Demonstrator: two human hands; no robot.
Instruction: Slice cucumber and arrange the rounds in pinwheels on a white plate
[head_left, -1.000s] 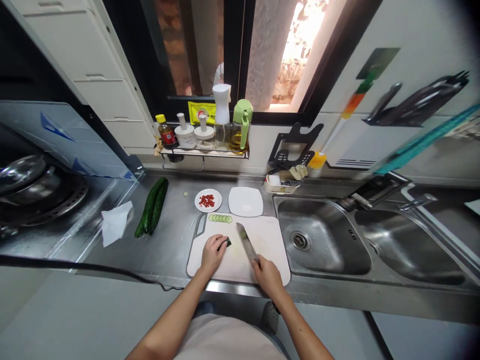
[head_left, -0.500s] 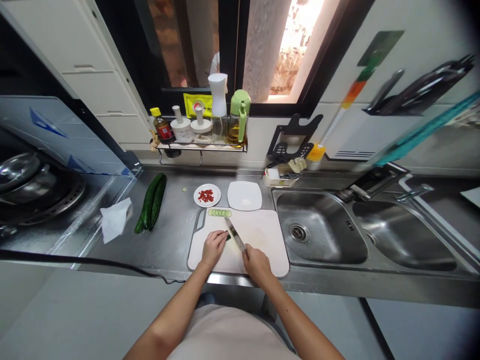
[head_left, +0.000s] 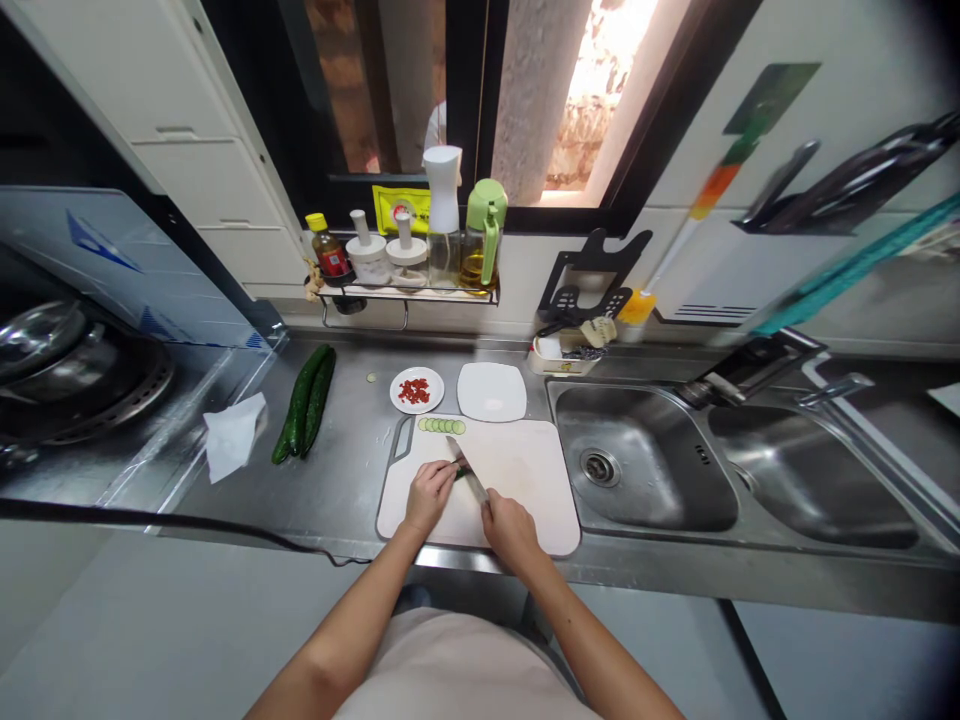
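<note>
My right hand is wrapped round the handle of a kitchen knife, whose blade slants up and left over the white cutting board. Closed on a short dark-green piece of cucumber, my left hand rests on the board left of the blade. The blade lies against or just beside the cucumber; which one I cannot tell. Most of the piece is hidden by fingers and blade. A row of thin pale-green cucumber slices lies along the board's far left edge.
Behind the board sit a plate of chopped red pieces and a white square plate. Whole cucumbers and a crumpled white tissue lie left. A double sink adjoins the board's right; a condiment rack hangs behind.
The knife and my right hand have shifted slightly left, bringing the blade over or closer to the cucumber piece. My left hand keeps its hold. The whole view has shifted a little.
</note>
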